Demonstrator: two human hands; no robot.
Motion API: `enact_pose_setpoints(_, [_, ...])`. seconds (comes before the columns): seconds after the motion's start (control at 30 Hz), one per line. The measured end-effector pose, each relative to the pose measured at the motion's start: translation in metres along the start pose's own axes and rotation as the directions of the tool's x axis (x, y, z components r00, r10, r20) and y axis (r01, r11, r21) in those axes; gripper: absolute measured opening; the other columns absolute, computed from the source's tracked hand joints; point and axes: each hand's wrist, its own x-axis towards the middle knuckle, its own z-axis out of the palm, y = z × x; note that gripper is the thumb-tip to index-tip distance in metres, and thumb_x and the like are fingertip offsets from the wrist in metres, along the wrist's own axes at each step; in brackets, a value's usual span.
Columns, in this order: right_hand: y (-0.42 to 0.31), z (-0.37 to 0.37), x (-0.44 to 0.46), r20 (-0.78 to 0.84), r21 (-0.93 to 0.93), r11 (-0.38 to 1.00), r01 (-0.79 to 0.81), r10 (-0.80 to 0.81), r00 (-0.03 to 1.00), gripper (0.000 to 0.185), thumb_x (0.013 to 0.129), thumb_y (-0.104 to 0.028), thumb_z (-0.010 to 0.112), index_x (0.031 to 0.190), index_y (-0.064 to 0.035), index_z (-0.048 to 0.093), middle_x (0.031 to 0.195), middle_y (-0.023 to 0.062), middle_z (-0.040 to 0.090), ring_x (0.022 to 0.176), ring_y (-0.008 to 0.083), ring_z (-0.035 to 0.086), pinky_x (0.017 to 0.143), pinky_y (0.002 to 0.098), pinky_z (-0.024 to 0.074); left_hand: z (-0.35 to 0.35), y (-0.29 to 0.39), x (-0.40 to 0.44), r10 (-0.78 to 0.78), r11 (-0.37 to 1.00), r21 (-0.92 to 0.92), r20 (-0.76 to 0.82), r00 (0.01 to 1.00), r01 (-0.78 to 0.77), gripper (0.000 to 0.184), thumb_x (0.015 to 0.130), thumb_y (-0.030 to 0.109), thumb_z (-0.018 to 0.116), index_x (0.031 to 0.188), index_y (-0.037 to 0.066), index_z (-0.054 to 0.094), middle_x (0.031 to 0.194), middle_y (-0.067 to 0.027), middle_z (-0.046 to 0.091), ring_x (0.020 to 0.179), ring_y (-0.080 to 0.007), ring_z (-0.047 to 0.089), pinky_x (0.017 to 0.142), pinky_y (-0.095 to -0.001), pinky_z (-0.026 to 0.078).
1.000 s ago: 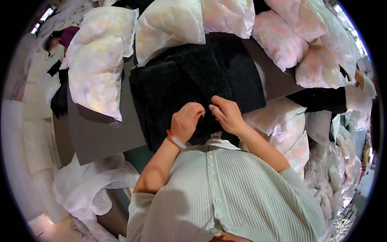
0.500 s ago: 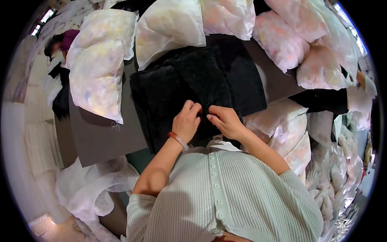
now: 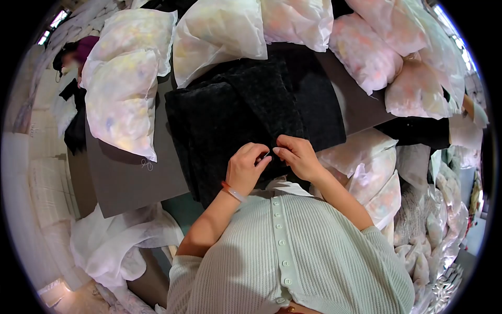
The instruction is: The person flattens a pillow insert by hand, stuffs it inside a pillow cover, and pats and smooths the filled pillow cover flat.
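Observation:
A folded black plush fabric (image 3: 219,115) lies in front of me on a grey table. Low over its near edge, my left hand (image 3: 246,167) has thumb and forefinger pinched together. A tiny pale sliver shows at those fingertips, too small to name. My right hand (image 3: 299,158) is just beside it, also in a closed pinch, its fingertips close to the left ones. Whatever the right fingers hold is hidden against the black pile.
Stuffed white see-through bags (image 3: 125,99) with coloured filling line the far and left sides of the grey table (image 3: 136,180). More bags (image 3: 371,178) are stacked at the right. White sheer cloth (image 3: 112,246) hangs at lower left. Another person (image 3: 83,49) is at far left.
My left hand has moved slightly down and right, nearer the right hand, and a pale sliver now shows at its fingertips. My right hand has shifted only slightly.

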Motion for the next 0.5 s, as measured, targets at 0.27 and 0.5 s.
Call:
enact_pose_setpoints(0.27, [0.006,-0.002,0.002,0.063,0.152,0.981,-0.122,0.113,0.992,0.022,0.086,-0.019,0.057,0.075,-0.0012,0.052,0.063,0.0073,0.056,0.056,0.0150,0.054,0.052,0.0291,0.0410,-0.011,-0.016,0.007,-0.026,0.905,-0.413,0.178,0.984,0.099,0.021,0.079,0.002,0.069,0.100,0.001,0.070,0.092,-0.0068,0.066,0.072,-0.0125,0.063,0.058,-0.0221,0.050])
enact_pose_setpoints(0.5, [0.007,0.000,0.002,0.097,0.226,0.965,-0.134,0.115,0.989,0.023,0.088,-0.014,0.058,0.070,-0.0032,0.049,0.061,0.0000,0.050,0.055,0.0061,0.047,0.050,0.0215,0.0376,-0.017,-0.015,0.009,-0.260,0.817,-0.415,0.354,0.898,0.400,0.023,0.074,0.004,0.073,0.097,0.002,0.071,0.085,-0.0073,0.070,0.066,-0.0106,0.062,0.061,-0.0223,0.050])
